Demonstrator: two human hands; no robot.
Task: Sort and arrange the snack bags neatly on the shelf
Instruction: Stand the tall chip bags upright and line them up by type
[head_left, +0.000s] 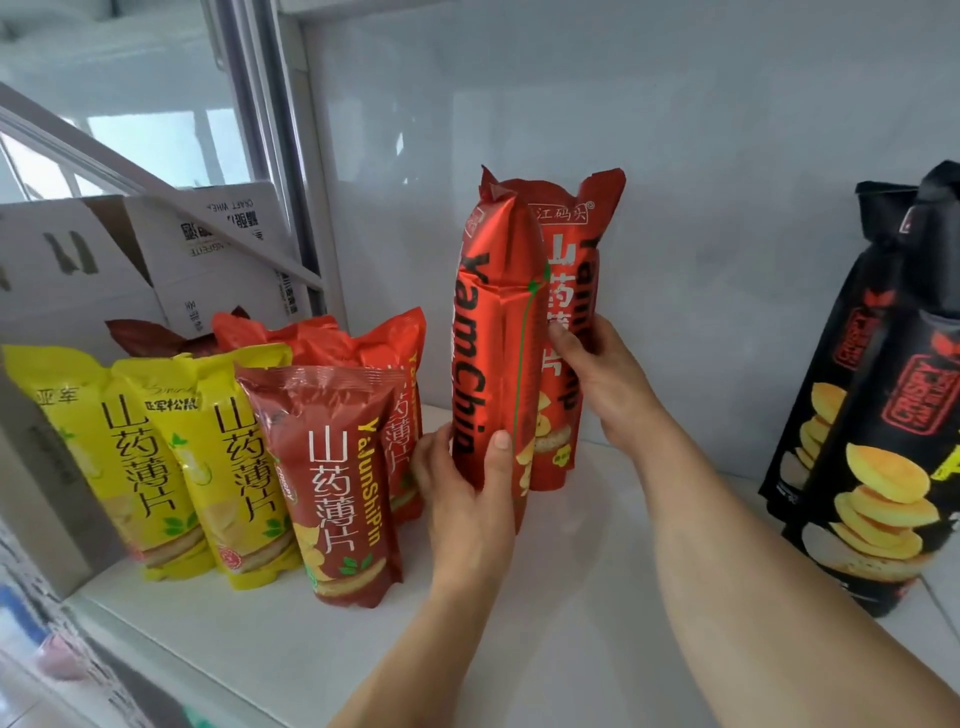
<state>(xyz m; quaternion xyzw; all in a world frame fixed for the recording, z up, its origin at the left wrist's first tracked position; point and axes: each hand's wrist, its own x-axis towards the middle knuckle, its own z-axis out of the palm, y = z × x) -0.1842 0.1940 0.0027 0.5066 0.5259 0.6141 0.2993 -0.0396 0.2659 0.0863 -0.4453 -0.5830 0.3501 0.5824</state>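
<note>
1. Two yellow bags (156, 462), two upright bright red bags (498, 332) and two black bags (878, 415) stand on the white shelf (597, 597); the left hand (462, 493) grasps the front red bag, the right hand (602, 384) the rear one.
2. Behind a dark red bag (332, 478) stand perhaps two or three orange-red bags (395, 374), overlapping, count uncertain.
3. Pale wall behind; cardboard boxes (208, 249) at left.

A single wide-angle view from the person's head looks forward and slightly down, close in, onto a white shelf (597, 597) against a pale back wall (675, 130), edges bending outward.
</note>
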